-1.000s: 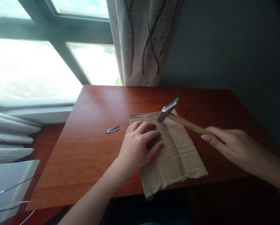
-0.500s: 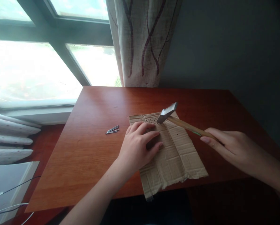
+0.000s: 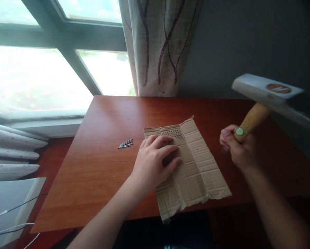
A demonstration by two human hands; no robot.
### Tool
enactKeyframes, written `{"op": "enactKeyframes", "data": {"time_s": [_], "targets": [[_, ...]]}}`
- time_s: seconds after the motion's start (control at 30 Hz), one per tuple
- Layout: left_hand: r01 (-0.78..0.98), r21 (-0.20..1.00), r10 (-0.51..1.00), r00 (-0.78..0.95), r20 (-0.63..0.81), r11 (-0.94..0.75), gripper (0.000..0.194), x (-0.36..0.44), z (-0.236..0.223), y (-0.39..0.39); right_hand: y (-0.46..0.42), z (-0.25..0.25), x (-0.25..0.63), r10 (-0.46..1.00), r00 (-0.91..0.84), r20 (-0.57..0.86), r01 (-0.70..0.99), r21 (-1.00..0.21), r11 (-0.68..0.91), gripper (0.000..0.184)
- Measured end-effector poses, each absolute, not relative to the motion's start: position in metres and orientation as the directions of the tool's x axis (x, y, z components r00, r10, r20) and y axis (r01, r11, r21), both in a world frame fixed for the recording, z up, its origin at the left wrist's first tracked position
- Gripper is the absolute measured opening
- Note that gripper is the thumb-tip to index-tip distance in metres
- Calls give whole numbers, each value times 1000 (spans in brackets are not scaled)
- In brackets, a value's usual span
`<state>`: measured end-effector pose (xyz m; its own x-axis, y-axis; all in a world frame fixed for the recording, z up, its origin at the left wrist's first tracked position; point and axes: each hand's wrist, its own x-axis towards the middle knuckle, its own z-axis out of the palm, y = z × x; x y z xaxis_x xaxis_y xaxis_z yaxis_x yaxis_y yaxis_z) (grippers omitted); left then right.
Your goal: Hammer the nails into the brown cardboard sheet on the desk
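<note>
A piece of creased brown cardboard lies on the wooden table, its torn near end reaching past the table edge. My left hand rests on its left part, fingers spread and pressing down. Just beyond those fingertips, small holes dot the cardboard, and what look like nail heads show at their near right end. My right hand grips the wooden handle of a hammer, raised above the table to the right of the cardboard. Several loose nails lie together left of my left hand.
The brown table runs beneath everything. A patterned curtain and a window stand behind it, with a dark wall on the right. Cables hang near a wall socket at lower left.
My right hand has swung the hammer up and to the right, off the cardboard. My left hand keeps its place on the cardboard, and the loose nails lie as before.
</note>
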<state>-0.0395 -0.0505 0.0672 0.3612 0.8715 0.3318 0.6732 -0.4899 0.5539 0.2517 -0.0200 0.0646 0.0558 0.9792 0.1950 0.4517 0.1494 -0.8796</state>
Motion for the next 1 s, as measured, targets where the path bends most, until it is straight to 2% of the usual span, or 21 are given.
{"op": "enactKeyframes", "data": {"time_s": [0.1, 0.23, 0.4, 0.53, 0.7, 0.8, 0.87, 0.93, 1.0], "targets": [[674, 557, 875, 360, 324, -484, 21, -39, 67, -51, -7, 42, 235, 975, 94, 200, 214, -961, 177, 51], [671, 557, 872, 357, 336, -489, 22, -40, 66, -52, 3, 31, 219, 966, 149, 213, 77, -976, 203, 53], [648, 568, 861, 345, 374, -507, 19, -41, 65, -51, 9, 28, 215, 949, 184, 256, 22, -966, 256, 53], [586, 625, 856, 315, 409, -515, 17, -41, 67, -50, 7, 23, 215, 943, 206, 263, 15, -964, 265, 51], [461, 696, 820, 140, 556, -551, 19, -48, 71, -51, 0, 16, 214, 949, 190, 252, 10, -967, 255, 51], [544, 663, 804, 36, 594, -514, 17, -69, 71, -50, -5, 14, 214, 951, 182, 250, 48, -968, 245, 53], [647, 620, 821, 16, 571, -444, 15, -90, 69, -49, -7, 14, 215, 957, 169, 238, 25, -971, 237, 53], [752, 566, 863, 9, 505, -339, 16, -113, 65, -47, -8, 14, 215, 961, 160, 227, -19, -972, 233, 52], [867, 440, 930, 66, 361, -232, 20, -134, 60, -46, -7, 13, 215, 960, 163, 228, -54, -969, 240, 51]]}}
